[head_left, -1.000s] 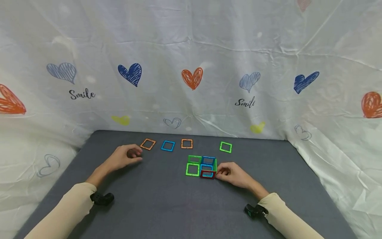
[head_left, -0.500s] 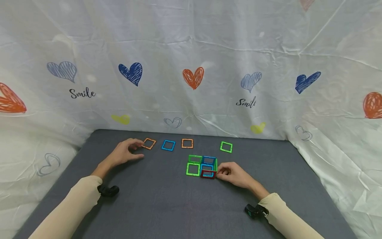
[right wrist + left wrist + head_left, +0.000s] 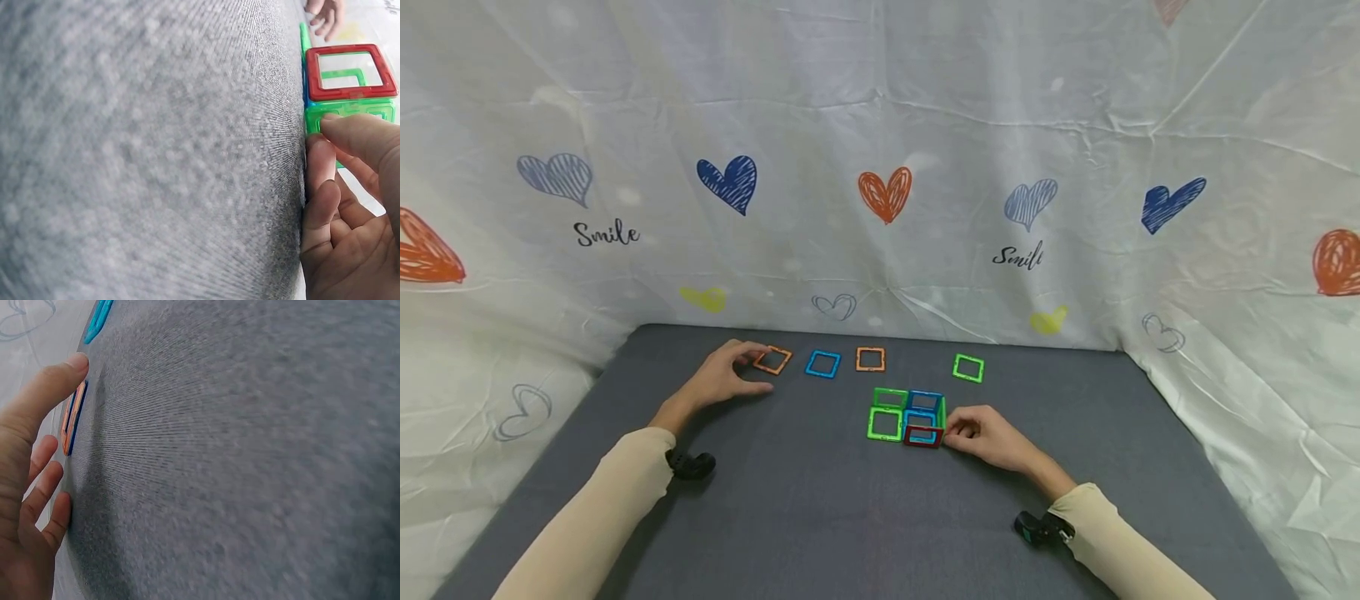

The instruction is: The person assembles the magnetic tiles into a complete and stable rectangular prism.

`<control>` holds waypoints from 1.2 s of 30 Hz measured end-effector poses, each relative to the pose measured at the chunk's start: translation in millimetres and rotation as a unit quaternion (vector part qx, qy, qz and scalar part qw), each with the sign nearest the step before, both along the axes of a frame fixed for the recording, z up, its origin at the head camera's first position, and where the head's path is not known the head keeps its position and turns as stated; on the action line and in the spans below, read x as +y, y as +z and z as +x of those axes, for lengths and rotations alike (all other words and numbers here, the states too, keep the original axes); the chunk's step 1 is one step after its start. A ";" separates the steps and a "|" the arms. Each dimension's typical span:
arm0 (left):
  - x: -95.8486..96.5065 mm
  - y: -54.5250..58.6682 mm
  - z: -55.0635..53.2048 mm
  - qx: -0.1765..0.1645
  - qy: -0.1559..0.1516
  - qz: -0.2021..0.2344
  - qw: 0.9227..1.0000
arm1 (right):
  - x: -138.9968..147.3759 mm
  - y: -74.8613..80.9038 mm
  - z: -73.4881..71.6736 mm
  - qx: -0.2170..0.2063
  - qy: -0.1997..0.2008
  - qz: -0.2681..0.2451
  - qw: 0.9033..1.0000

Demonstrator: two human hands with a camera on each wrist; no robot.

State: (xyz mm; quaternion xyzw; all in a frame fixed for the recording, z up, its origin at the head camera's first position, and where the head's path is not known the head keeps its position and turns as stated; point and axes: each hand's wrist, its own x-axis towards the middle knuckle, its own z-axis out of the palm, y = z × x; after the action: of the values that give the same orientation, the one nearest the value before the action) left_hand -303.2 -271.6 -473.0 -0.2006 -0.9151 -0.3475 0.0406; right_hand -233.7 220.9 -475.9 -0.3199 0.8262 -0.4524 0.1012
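"Where was the magnetic-tile structure?"
"Mid-table; the right hand, fingers curled, touched its green side wall, probably for support. Pinching? I couldn't tell."
"The left hand?"
"It gripped nothing: thumb and fingers parted at the leftmost orange tile, perhaps for pickup."

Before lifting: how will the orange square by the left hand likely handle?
The orange square is probably stiff, given its straight edges. Its thin frame suggests little weight. Lying flat, it should slide rather than roll.
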 end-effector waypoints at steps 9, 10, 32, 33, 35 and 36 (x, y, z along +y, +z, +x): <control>-0.5 -2.1 -13.2 -0.014 0.029 -0.010 0.999 | -1.9 3.4 0.3 -0.004 -0.006 0.005 1.000; -0.1 -2.1 -14.0 -0.016 0.030 -0.011 0.999 | -1.5 3.3 0.1 -0.004 -0.005 0.004 1.000; 3.5 -5.4 -11.8 0.007 0.013 -0.008 1.000 | -11.0 33.3 17.8 -0.010 -0.004 -0.005 1.000; 3.7 -5.2 -11.5 0.006 0.012 -0.008 1.000 | -11.2 33.7 18.1 -0.010 -0.004 -0.006 1.000; 4.1 -4.7 -10.6 0.004 0.010 -0.008 1.000 | -11.4 33.7 18.1 -0.010 -0.006 -0.006 1.000; 4.2 -4.5 -10.1 0.003 0.010 -0.009 1.000 | -11.6 33.9 18.3 -0.012 -0.007 -0.003 1.000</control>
State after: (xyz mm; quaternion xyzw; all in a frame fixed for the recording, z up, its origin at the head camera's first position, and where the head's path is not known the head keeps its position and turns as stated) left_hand -313.4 -267.4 -477.6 -0.1933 -0.9200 -0.3380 0.0448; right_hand -215.4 209.4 -442.0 -0.3088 0.8259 -0.4596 0.1064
